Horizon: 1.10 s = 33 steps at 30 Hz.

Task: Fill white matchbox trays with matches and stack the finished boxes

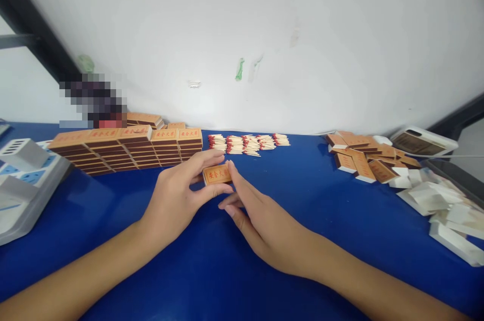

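Observation:
A matchbox (217,174) with an orange top and red lettering sits between the thumb and fingers of my left hand (177,187), which is closed on it by its long sides. My right hand (260,215) reaches in from the right, its index finger extended against the box's right end. The right thumb and other fingers are curled below, apart from the box, with nothing visible in them. Just beyond my hands, bundles of red-tipped matches (235,144) lie in several small piles. To the left stands a stacked wall of matchboxes (128,147).
Loose matchbox sleeves (363,157) and white inner trays (434,197) are heaped at the right, beside a white phone-like object (423,140). A grey-and-blue plastic holder (30,185) stands at the left. Behind the blue table (181,280) rises a white panel (264,34).

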Each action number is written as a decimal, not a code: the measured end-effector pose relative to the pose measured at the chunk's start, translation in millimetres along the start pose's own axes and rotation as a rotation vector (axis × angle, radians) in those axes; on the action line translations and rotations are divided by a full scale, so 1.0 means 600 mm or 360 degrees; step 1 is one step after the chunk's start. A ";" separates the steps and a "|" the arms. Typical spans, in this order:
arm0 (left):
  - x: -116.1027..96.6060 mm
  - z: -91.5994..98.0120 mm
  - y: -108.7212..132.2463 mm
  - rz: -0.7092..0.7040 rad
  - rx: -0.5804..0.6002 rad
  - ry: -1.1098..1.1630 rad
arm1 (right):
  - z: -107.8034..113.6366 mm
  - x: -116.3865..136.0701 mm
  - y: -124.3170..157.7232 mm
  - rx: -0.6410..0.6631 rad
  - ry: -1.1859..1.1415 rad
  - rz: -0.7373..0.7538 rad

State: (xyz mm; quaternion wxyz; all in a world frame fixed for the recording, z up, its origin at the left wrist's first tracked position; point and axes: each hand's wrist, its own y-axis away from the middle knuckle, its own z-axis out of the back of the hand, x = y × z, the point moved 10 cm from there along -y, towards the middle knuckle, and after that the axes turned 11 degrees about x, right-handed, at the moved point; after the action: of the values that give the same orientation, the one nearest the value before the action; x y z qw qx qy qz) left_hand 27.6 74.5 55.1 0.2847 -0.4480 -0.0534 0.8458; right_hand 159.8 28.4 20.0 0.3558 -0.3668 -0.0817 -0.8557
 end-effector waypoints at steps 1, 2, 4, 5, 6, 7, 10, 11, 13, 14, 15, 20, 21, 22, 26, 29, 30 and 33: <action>0.002 -0.003 -0.001 -0.0007 0.0027 -0.0030 | 0.003 -0.004 0.000 -0.0021 -0.0005 -0.0008; 0.004 -0.007 -0.003 -0.0009 0.0064 -0.0072 | 0.007 -0.009 -0.001 -0.0045 0.0000 -0.0020; 0.008 -0.014 -0.006 -0.0005 0.0152 -0.0182 | 0.022 -0.021 -0.002 -0.0111 0.0047 -0.0042; 0.008 -0.014 -0.008 -0.0015 0.0190 -0.0243 | 0.031 -0.027 -0.003 -0.0147 0.0087 -0.0055; 0.004 -0.010 -0.011 -0.0041 0.0218 -0.0312 | 0.041 -0.034 -0.004 -0.0183 0.0129 -0.0073; -0.003 0.000 -0.015 -0.0085 0.0219 -0.0386 | 0.052 -0.041 -0.005 -0.0219 0.0168 -0.0097; -0.034 0.068 -0.029 -0.0232 0.0052 -0.0721 | 0.081 -0.059 -0.004 -0.0310 0.0242 -0.0173; -0.039 0.100 -0.035 -0.0231 -0.0049 -0.0831 | 0.087 -0.062 -0.004 -0.0331 0.0255 -0.0186; -0.031 0.156 -0.049 -0.0127 -0.0174 -0.1015 | 0.095 -0.066 -0.005 -0.0354 0.0270 -0.0186; -0.022 0.173 -0.056 -0.0087 -0.0163 -0.1088 | 0.096 -0.066 -0.005 -0.0357 0.0274 -0.0180; -0.009 0.181 -0.063 -0.0055 -0.0095 -0.1146 | 0.097 -0.066 -0.006 -0.0358 0.0277 -0.0172; 0.048 0.180 -0.074 -0.0015 0.0164 -0.1174 | 0.095 -0.066 -0.011 -0.0348 0.0273 -0.0145; 0.054 0.179 -0.074 -0.0013 0.0177 -0.1156 | 0.097 -0.066 -0.011 -0.0354 0.0271 -0.0136; 0.057 0.179 -0.073 -0.0014 0.0183 -0.1136 | 0.098 -0.065 -0.011 -0.0362 0.0271 -0.0127; 0.056 0.184 -0.075 -0.0055 0.0216 -0.1103 | 0.104 -0.067 -0.009 -0.0380 0.0273 -0.0108; 0.061 0.187 -0.077 -0.0046 0.0275 -0.1153 | 0.105 -0.070 -0.008 -0.0369 0.0273 -0.0122; 0.063 0.188 -0.077 -0.0035 0.0289 -0.1171 | 0.106 -0.070 -0.008 -0.0371 0.0280 -0.0123; 0.073 0.192 -0.076 0.0013 0.0298 -0.1196 | 0.107 -0.071 -0.007 -0.0376 0.0311 -0.0117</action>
State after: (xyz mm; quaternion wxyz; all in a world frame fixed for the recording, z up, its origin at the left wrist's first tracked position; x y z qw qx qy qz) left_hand -62.9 154.5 107.0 0.2816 -0.0791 -0.0748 0.9533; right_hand 213.7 80.3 37.4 0.2848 -0.3178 0.0413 -0.9034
